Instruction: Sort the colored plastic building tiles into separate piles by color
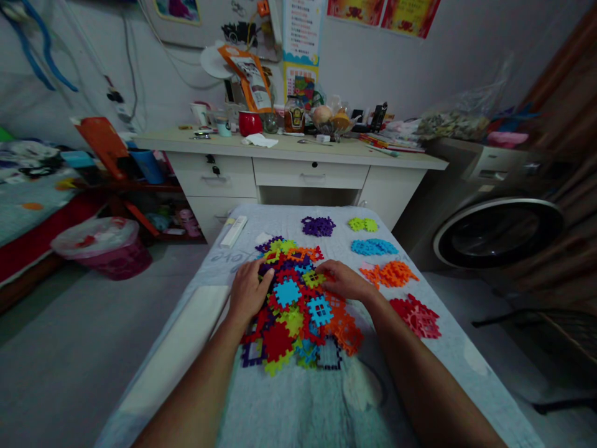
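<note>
A mixed pile of notched plastic building tiles, in red, blue, purple, orange and yellow-green, lies on the cloth-covered table. My left hand rests against the pile's left side, thumb apart from the fingers, holding nothing that I can see. At the upper right of the pile, the fingertips of my right hand close on the edge of a yellow-green window tile. To the right are sorted heaps: purple tiles, yellow-green tiles, blue tiles, orange tiles and red tiles.
A long white box-like strip lies at the table's far left corner. Beyond stands a white desk with jars, a red pot and papers. A washing machine is on the right; a pink bin stands on the left floor.
</note>
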Tool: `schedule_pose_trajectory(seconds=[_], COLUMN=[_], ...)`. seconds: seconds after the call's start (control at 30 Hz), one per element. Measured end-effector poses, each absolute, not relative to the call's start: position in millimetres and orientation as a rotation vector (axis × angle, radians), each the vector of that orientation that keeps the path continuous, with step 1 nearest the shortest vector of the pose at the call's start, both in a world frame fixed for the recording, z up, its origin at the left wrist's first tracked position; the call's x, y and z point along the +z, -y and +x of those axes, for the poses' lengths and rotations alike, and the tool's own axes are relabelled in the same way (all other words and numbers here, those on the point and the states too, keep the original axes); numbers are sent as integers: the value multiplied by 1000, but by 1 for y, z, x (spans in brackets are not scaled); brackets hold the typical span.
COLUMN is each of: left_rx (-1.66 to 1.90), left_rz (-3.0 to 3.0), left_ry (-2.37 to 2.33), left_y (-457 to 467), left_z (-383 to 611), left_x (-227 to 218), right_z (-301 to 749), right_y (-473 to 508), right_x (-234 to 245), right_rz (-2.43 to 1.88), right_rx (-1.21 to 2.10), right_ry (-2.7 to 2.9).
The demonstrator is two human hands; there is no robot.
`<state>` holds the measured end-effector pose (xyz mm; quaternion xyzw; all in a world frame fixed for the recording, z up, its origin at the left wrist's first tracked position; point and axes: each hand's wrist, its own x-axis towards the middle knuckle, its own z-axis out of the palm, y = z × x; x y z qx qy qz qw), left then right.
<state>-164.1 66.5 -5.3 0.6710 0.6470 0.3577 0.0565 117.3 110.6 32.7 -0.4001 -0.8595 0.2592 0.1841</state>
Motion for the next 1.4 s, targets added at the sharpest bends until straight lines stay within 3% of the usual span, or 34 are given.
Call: schedule_pose_trajectory(seconds=[0.3, 0.47, 0.7, 0.93, 1.4], left_rx=[1075, 1111, 1100, 1111, 1099], left_rz=[2055, 2067, 2063, 2039, 2018], left_ry=[-1962, -1947, -1940, -1934, -1948], left_y=[-67, -68, -68, -67, -67], left_z=[-166, -167, -167, -166, -167], left_x=[-8, -10, -10, -7, -9], right_z=[127, 148, 202, 230, 231], right_y=[-115, -156, -243, -289, -325], right_x=[34, 40, 48, 45, 27], right_rz=[-1122, -1270, -1770, -2184, -2233], right_rx=[830, 632, 271, 151, 80], right_ry=[2201, 2118, 1794, 1455, 1537])
